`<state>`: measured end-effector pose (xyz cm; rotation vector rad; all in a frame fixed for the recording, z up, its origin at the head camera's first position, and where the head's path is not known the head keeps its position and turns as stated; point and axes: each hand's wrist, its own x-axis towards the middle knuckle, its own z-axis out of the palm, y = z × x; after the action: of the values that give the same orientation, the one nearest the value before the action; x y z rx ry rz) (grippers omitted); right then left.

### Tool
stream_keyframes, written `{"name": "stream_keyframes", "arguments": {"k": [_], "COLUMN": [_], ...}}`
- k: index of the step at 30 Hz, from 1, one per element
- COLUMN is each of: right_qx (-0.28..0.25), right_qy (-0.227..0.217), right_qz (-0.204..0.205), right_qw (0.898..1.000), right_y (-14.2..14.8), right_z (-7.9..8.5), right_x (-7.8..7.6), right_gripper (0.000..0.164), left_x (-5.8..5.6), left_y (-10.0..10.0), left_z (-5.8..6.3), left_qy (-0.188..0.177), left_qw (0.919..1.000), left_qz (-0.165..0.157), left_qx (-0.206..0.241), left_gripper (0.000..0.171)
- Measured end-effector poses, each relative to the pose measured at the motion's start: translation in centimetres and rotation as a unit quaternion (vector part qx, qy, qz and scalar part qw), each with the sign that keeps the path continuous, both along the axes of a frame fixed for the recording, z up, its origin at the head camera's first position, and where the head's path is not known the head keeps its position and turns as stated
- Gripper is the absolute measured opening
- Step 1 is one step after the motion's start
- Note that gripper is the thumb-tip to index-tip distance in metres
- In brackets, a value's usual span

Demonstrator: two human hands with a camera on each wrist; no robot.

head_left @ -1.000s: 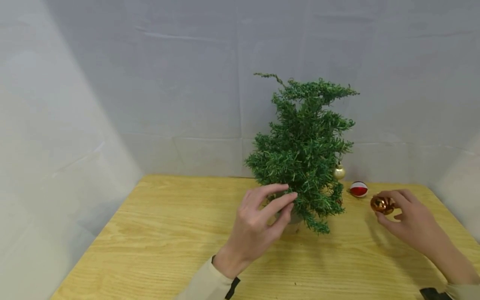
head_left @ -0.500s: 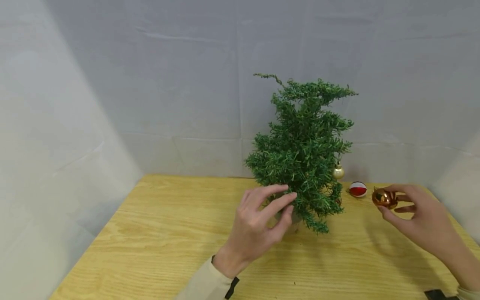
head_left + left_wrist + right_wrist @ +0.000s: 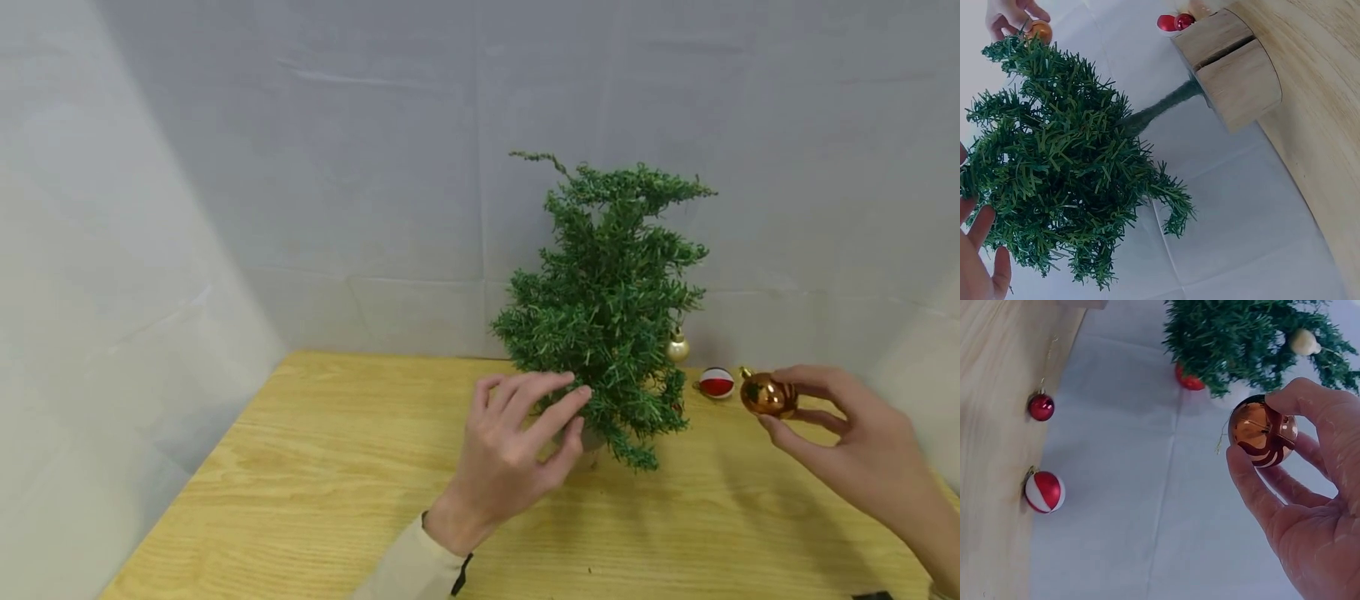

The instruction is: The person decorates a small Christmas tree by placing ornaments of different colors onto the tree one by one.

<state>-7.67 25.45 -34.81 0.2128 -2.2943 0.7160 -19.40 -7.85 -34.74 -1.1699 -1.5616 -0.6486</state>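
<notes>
A shiny copper-coloured Christmas bauble (image 3: 767, 396) is pinched between the thumb and fingertips of my right hand (image 3: 862, 454). Its gold cap points up and left, and a thin loop of thread hangs from it in the right wrist view. To the left stands a small artificial Christmas tree (image 3: 615, 292). My left hand (image 3: 513, 454) is at the tree's lower front branches, fingers loosely bent and apart; whether the fingertips touch the needles I cannot tell. On the tree's right side hangs a pale gold bauble (image 3: 677, 347).
A red-and-white bauble (image 3: 717, 383) lies on the wooden table (image 3: 337, 467), right of the tree. A small dark red bauble (image 3: 1041, 407) lies near it in the right wrist view. The tree's round wooden base (image 3: 1235, 75) shows in the left wrist view. Pale sheeting (image 3: 375, 167) hangs behind.
My right hand has raised the copper bauble slightly and tilted it, bringing its gold cap into sight. My left hand has stayed nearly still, its fingers a little more spread.
</notes>
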Motion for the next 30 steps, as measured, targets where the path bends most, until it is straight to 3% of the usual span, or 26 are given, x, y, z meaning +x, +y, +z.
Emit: {"name": "stream_keyframes", "arguments": {"k": [6,11,23,30], "right_qx": [-0.024,-0.022,-0.033,-0.015], "right_qy": [0.004,-0.002,-0.032,-0.015], "right_qz": [0.038,0.045,0.098,0.129], "right_qw": [0.999,0.999,0.994,0.991], "right_y": [-0.7,-1.3,-2.7,-3.7], "right_z": [0.7,1.4,2.5,3.1], "right_x": [0.4,0.8,2.3,2.8], "right_gripper": [0.073,0.073,0.074,0.078], "left_x": [-0.1,-0.1,0.1,0.1], "left_y": [0.0,-0.1,-0.1,-0.2], "left_z": [0.0,-0.1,-0.2,-0.1], "left_qy": [-0.002,-0.01,-0.025,-0.022], "left_qw": [1.0,0.9999,0.9997,0.9997], "left_qz": [-0.003,-0.002,-0.005,-0.006], "left_qx": [0.007,0.006,-0.001,-0.001], "left_gripper": [0.026,0.026,0.026,0.025]}}
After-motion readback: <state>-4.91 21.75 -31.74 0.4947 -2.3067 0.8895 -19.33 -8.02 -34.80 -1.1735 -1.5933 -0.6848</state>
